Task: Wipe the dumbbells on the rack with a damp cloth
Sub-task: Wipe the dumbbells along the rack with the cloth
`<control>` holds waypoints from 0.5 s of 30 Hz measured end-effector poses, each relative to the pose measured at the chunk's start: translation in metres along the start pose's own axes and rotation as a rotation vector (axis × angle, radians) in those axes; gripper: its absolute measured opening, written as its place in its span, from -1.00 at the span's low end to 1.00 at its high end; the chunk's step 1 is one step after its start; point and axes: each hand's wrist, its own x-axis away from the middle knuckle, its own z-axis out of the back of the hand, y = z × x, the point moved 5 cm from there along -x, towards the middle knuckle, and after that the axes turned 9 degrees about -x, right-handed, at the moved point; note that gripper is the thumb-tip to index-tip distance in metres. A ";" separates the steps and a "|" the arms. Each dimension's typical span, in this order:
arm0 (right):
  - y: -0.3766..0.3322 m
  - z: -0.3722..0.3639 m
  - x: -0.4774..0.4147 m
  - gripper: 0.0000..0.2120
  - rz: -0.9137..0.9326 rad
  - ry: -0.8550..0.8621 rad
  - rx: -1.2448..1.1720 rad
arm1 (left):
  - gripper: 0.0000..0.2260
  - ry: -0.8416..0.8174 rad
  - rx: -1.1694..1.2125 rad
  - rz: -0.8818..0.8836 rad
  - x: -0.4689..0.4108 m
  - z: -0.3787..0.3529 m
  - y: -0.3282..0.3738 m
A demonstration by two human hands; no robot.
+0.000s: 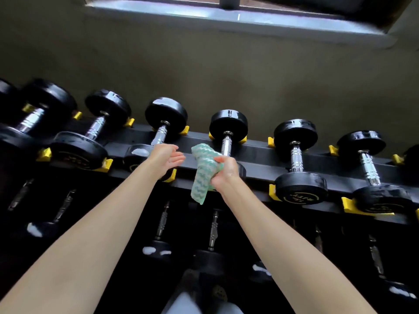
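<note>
Right hand [226, 172]: up at the top tier, fingers clamped round the cloth [203, 168]; it covers most of the near head of the middle dumbbell [227, 130]
Cloth: green-and-white zigzag weave, bunched in that fist; one end pokes up just left of the chrome handle, the other hangs down over the front beam of the rack [256, 152]; whether it touches the handle is hard to tell from here
Left hand [169, 157]: released, palm turned toward the cloth, fingers loose and holding nothing; just left of the cloth, apart from it, in front of the neighbouring dumbbell [165, 118]
Top tier: black dumbbells lying near-to-far in yellow cradles [275, 192], running left to right
Lower tier [213, 232]: dim; more chrome handles and dark heads under the arms
Far side: drab wall [204, 71]; window [204, 10] at the top
</note>
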 end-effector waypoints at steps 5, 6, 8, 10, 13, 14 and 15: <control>0.017 -0.021 -0.010 -0.71 0.056 -0.003 0.003 | -0.82 0.095 -0.026 -0.092 -0.001 0.053 0.026; 0.024 -0.026 -0.015 -0.67 0.086 0.005 0.045 | -0.86 0.127 -0.040 -0.098 -0.005 0.064 0.029; 0.040 -0.039 -0.024 -0.59 0.134 0.003 0.102 | -0.89 0.208 -0.062 -0.096 -0.018 0.090 0.031; 0.056 -0.049 -0.033 -0.64 0.157 0.010 0.129 | -0.87 0.271 -0.078 -0.095 -0.034 0.113 0.031; 0.080 -0.068 -0.049 -0.72 0.212 0.065 0.233 | -0.78 0.249 -0.145 -0.076 -0.063 0.141 0.029; 0.086 -0.074 -0.051 -0.76 0.258 0.103 0.321 | -0.76 0.213 -0.193 -0.068 -0.072 0.149 0.027; 0.089 -0.078 -0.054 -0.79 0.314 0.150 0.427 | -0.74 0.171 -0.244 -0.059 -0.079 0.153 0.025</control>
